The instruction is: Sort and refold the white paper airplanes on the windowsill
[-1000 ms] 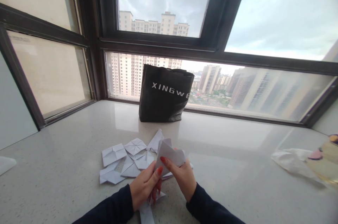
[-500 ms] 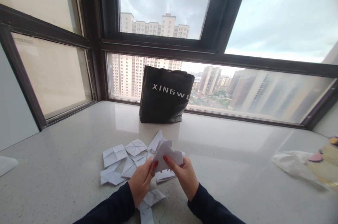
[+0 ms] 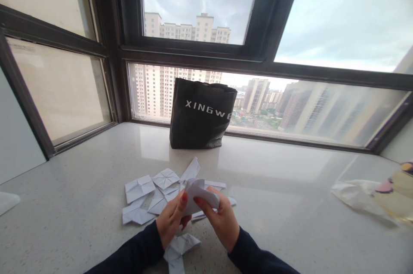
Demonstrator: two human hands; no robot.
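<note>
Between my two hands is a partly folded sheet of white paper point(image 3: 193, 198), held above the counter with its top edge curling over. My left hand point(image 3: 172, 218) grips its left side, thumb on the near face. On the right side, my right hand point(image 3: 222, 218) pinches it with the thumb across the front. Behind and left of the hands lie several folded white paper pieces point(image 3: 140, 189), one a square with creases meeting at its middle point(image 3: 165, 178). Another folded paper piece point(image 3: 182, 246) rests below my wrists. The hands partly cover more pieces underneath.
A black bag point(image 3: 201, 117) with white lettering stands by the window behind the papers. At the right lies a crumpled clear plastic wrapper point(image 3: 358, 196) beside a yellowish printed package point(image 3: 395, 194). A white object point(image 3: 9, 201) sits at the left edge of the speckled counter point(image 3: 284, 222).
The paper between my hands has moved slightly left and down, and its upper part now bends over. My right hand has shifted left a little. The view has tilted slightly.
</note>
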